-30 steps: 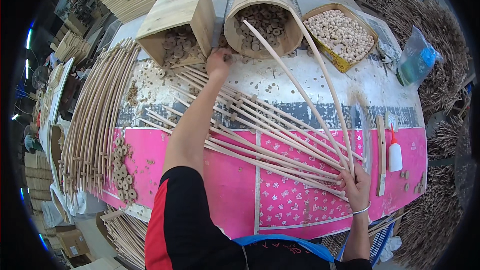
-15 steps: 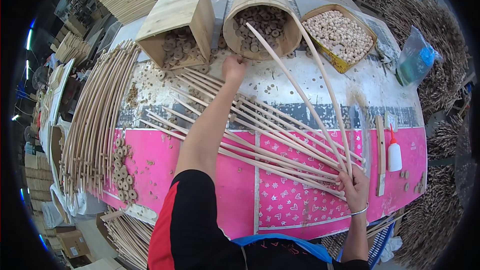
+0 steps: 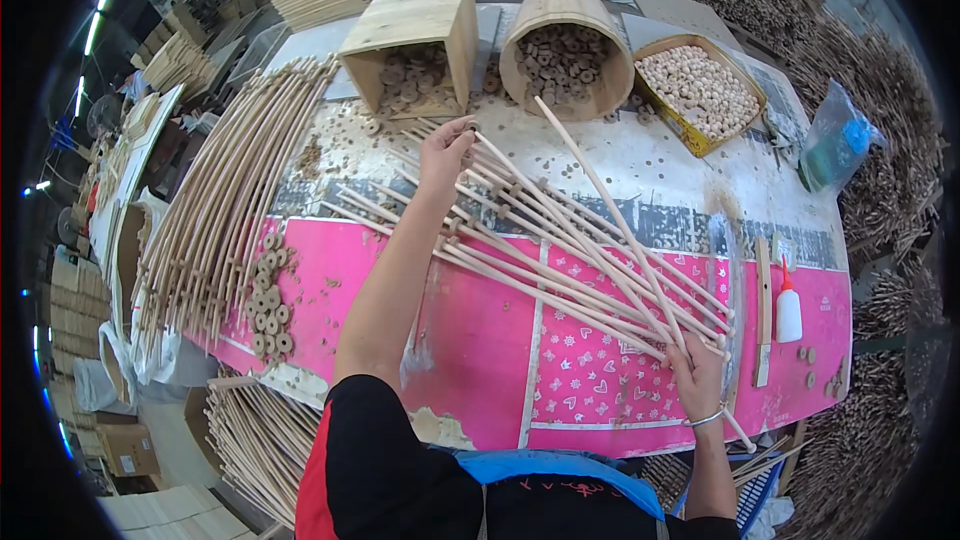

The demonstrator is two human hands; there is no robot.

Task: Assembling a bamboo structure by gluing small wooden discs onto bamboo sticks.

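Observation:
My left hand point(image 3: 445, 162) is closed in a pinch at the far end of a thin wooden rod point(image 3: 520, 178). Between its fingertips there seems to be a small wooden ring point(image 3: 472, 127), partly hidden. My right hand point(image 3: 697, 378) is wrapped round the near part of the rods; a second rod point(image 3: 590, 170) slants up from it toward the round tub. Below the wrist a rod end point(image 3: 742, 434) sticks out. Beneath both hands lies a fan of pale rods point(image 3: 560, 312), several with wooden rings partway along them.
A square wooden box point(image 3: 405, 25) and a round wooden tub point(image 3: 560, 10) lie tipped, holding rings. A yellow tray point(image 3: 690, 140) holds wooden beads. Bundled rods point(image 3: 225, 180) and piled rings point(image 3: 268, 305) are at left; a glue bottle point(image 3: 789, 312) and wooden strip point(image 3: 763, 315) at right.
My left hand has come back from beside the ring containers to the tip of a rod. That rod's far end has dropped to meet it. The whole view has shifted slightly.

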